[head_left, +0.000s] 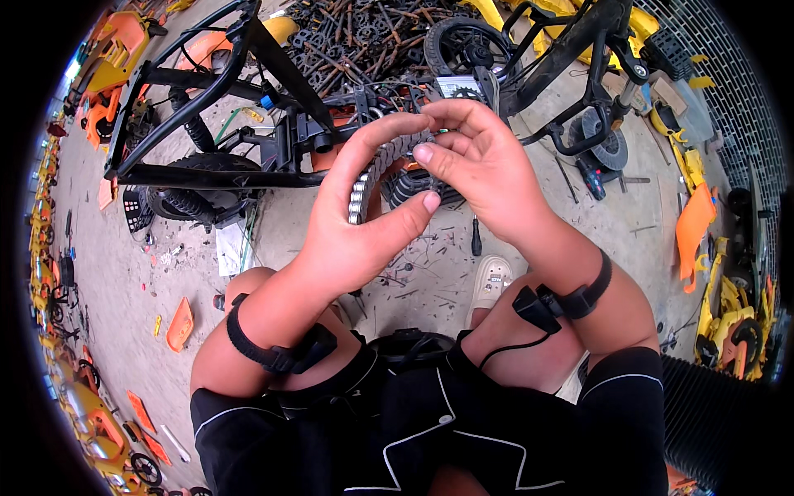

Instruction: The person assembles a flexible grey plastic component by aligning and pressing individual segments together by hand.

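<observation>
A loop of roller chain [382, 159] with dark side plates and shiny rollers is held up in front of me, between my two hands. My left hand [343, 223] curves around its left side, the fingers over the top and the thumb below. At the upper right of the loop, my right hand [488, 165] pinches the chain between thumb and fingers. The fingers partly cover the links, so where the chain's ends lie is hidden. Just behind the hands sits a dark ribbed part [404, 188], partly blocked from sight.
A black tubular vehicle frame [223, 175] stands at the left, another dark frame [550, 62] at the upper right. Beyond lies a heap of rusty metal parts [356, 37]. On the floor are a screwdriver [476, 240], a power drill [593, 182] and an orange panel [179, 325].
</observation>
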`<action>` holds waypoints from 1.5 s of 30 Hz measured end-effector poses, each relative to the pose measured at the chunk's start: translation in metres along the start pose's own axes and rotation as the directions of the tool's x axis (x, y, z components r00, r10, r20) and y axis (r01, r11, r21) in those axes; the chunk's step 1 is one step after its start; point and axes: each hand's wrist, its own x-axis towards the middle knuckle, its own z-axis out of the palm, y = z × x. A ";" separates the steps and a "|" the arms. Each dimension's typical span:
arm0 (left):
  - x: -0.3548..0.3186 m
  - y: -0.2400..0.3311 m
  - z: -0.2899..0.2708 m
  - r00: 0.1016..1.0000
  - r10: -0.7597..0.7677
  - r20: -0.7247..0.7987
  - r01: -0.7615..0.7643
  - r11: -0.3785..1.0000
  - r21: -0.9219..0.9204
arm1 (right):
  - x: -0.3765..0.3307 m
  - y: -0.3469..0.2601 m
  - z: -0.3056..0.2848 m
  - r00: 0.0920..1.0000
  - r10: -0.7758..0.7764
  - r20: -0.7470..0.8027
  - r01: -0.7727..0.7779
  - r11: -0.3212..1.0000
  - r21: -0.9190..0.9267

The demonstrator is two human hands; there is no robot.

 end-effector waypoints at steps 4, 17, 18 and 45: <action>0.001 -0.002 -0.001 1.000 -0.001 0.013 0.002 1.000 -0.011 | -0.001 -0.001 -0.004 0.999 0.005 0.049 -0.006 1.000 0.014; 0.003 0.009 -0.011 0.996 -0.056 -0.072 0.044 0.985 -0.165 | 0.006 -0.003 -0.032 0.941 0.264 0.212 -0.227 0.956 -0.185; 0.003 0.011 -0.013 0.996 -0.057 -0.069 0.045 0.986 -0.160 | 0.006 -0.006 -0.033 0.952 0.239 0.192 -0.202 0.960 -0.196; 0.001 0.014 -0.015 0.971 -0.238 0.027 0.230 0.958 0.173 | -0.001 -0.015 -0.017 0.983 0.157 -0.094 -0.159 0.987 -0.023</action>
